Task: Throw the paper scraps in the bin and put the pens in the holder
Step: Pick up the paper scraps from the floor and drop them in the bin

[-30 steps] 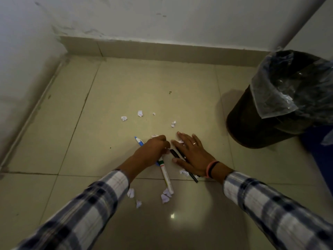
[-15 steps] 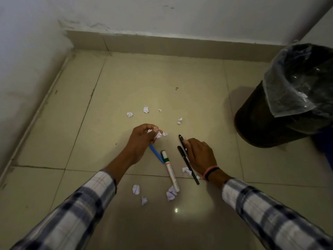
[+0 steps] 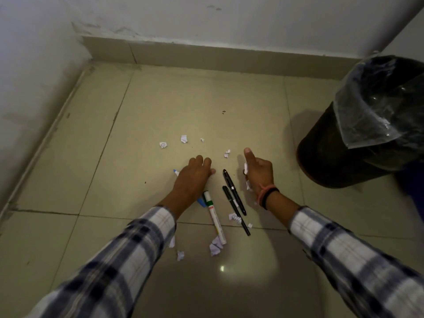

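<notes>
My left hand (image 3: 192, 177) lies palm down on the tiled floor, over the middle of a blue pen (image 3: 176, 172); what is under its fingers is hidden. My right hand (image 3: 260, 173) is lifted a little, curled around white paper scraps (image 3: 246, 167). Between the hands lie two black pens (image 3: 234, 191) (image 3: 237, 214) and a white marker with a green cap (image 3: 214, 216). Several more scraps (image 3: 184, 139) lie beyond the hands and others (image 3: 215, 246) near my sleeves. The dark bin (image 3: 332, 157) with a clear liner stands at the right. No pen holder is in view.
Walls with a skirting board (image 3: 206, 53) close the corner at the left and back. A blue object (image 3: 413, 187) sits behind the bin at the right edge. Bare floor tiles (image 3: 160, 99) stretch between the scraps and the back wall.
My left hand, which was lifting scraps, has dropped flat onto the floor over the blue pen. My right hand has risen off the black pens and now has scraps in it.
</notes>
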